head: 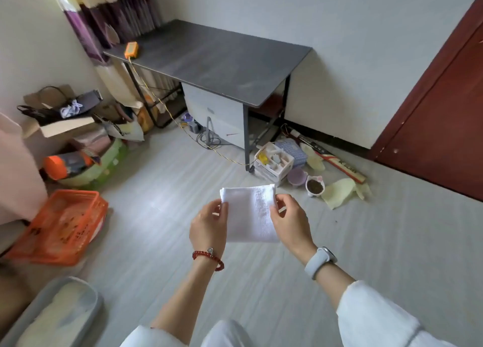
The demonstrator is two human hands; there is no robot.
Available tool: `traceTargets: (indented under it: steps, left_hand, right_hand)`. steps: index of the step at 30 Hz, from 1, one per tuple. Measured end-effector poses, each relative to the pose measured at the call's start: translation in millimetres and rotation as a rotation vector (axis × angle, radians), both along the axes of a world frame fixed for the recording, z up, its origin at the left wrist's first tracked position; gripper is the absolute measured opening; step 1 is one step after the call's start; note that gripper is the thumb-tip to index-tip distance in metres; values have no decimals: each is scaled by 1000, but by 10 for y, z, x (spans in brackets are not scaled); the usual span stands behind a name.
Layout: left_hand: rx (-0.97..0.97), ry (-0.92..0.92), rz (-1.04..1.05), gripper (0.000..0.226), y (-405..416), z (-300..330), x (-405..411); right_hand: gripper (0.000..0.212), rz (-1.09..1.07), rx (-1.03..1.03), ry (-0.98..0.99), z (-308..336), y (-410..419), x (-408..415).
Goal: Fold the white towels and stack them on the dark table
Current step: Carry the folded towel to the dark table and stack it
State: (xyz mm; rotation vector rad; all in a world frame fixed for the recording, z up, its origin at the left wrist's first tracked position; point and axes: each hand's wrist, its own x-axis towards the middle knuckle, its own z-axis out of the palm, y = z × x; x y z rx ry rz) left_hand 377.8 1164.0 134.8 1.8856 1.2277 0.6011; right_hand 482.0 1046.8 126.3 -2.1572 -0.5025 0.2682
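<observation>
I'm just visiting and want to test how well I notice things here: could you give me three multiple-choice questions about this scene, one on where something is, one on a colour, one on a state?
1. Where is the white towel?
A. Flat on the dark table
B. Held up above the floor
C. In the orange basket

2. What colour is the small device on the dark table?
A. Orange
B. Blue
C. Black

3. How is the towel held?
A. By one hand
B. By both hands
C. By neither

Answers:
1 B: it hangs between the hands, short of the table.
2 A: its casing is orange.
3 B: the left hand and right hand each pinch a side edge.
</observation>
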Motion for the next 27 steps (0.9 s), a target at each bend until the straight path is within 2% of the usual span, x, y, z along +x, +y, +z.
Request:
traceTargets:
  steps: [6,9,13,20,27]
  left_hand:
    - [15,5,14,18,1747,-113,810]
    - [-64,-18,-42,19,2714,-101,1340]
    - [-121,38,-119,24,3824,-20,2086]
    - [-113,91,-289,19,5143,31,3655]
    - [-175,160,-383,23,6131,-301,5471]
  right_hand:
    - [14,117,38,-17,-47,1750,934]
    - [15,108,42,-4,1,2675,1489]
    - [18,135,-31,39,151,3691,2191]
    - [14,-5,-57,104,162,4835,3617]
    - [13,-70,-43,279,-157,5778,5319]
